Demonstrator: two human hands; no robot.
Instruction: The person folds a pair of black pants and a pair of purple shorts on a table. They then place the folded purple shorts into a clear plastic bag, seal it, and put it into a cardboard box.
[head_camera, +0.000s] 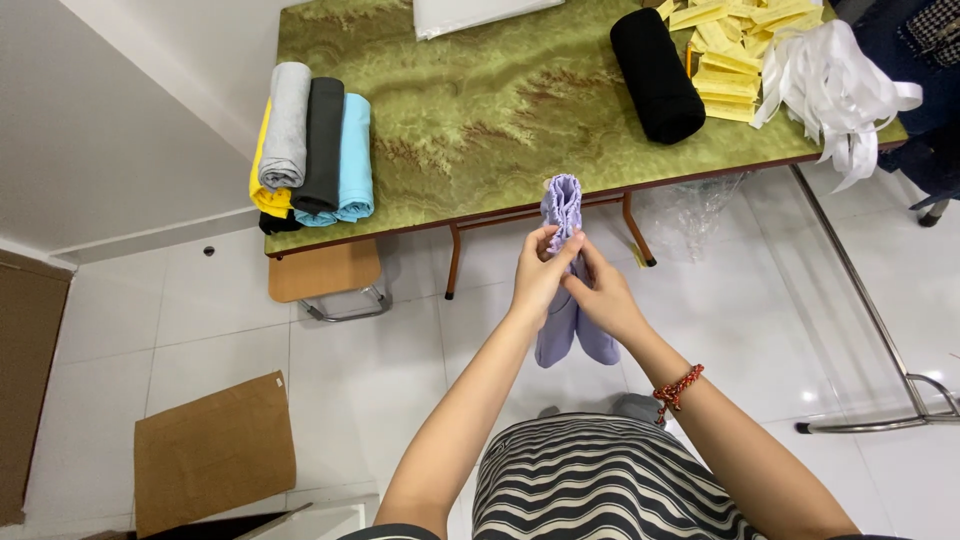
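Both hands are up in front of the person's striped top, working a lilac cloth (563, 215) that's held in the air just off the near edge of the green marbled table (470, 110), not resting on anything. The left hand (540, 280) has its fingers curled and pinching the cloth partway down the left side, thumb up against the fabric. The right hand (600, 295) sits just beside it, touching it, fingers closed on the same bunch of cloth from the right; there's a red beaded bracelet (677, 389) on that wrist. The gathered top end of the cloth pokes up above both hands, and the rest hangs down below them in two loose tails. Over at the table's near left corner is a stack of rolled cloths (310, 150): grey, dark charcoal and light blue side by side, with yellow and black ones under them. Toward the far right corner lies a black roll (656, 72), just beside a heap of yellow paper tags (735, 45) and a bundle of white ribbon (835, 80). On the white tile floor, lower left, lies a flat piece of cardboard (213, 450).
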